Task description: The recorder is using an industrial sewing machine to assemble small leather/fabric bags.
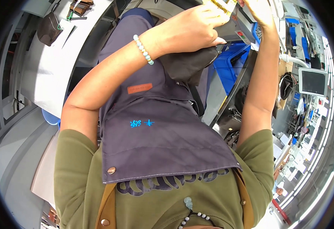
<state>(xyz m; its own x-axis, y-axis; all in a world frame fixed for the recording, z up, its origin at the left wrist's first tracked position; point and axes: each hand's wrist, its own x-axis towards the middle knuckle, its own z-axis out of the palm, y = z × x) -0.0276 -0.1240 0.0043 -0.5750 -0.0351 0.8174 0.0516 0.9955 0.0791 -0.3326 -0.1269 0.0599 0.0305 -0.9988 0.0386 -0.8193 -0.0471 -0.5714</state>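
The left grip [191, 28] is reaching toward half past twelve, its fingers curling and its thumb sticking out apart from them. A yellow strip [224, 5] is lying against these fingers at one o'clock, running off the upper edge; whether they are pinching it, I cannot tell. The right grip [259, 12] is bending in toward the strip from between one and two o'clock; glare and the edge are hiding its fingertips, so I cannot tell whether it is spread or pressed together.

Just below the left grip, toward one o'clock, a dark brown piece [188, 65] is hanging over the lap. A beaded bracelet [143, 49] is circling the left wrist between eleven and twelve. Past the brown piece, a blue bin [230, 65] is standing at two o'clock, with a small button panel [243, 36] showing above it.

A dark apron [163, 141] is covering the middle of the view, spreading down toward six. Farther out, a pale counter [45, 76] is curving along ten o'clock, and a brown pouch [49, 29] is resting on it. A monitor [313, 82] is standing between two and three.
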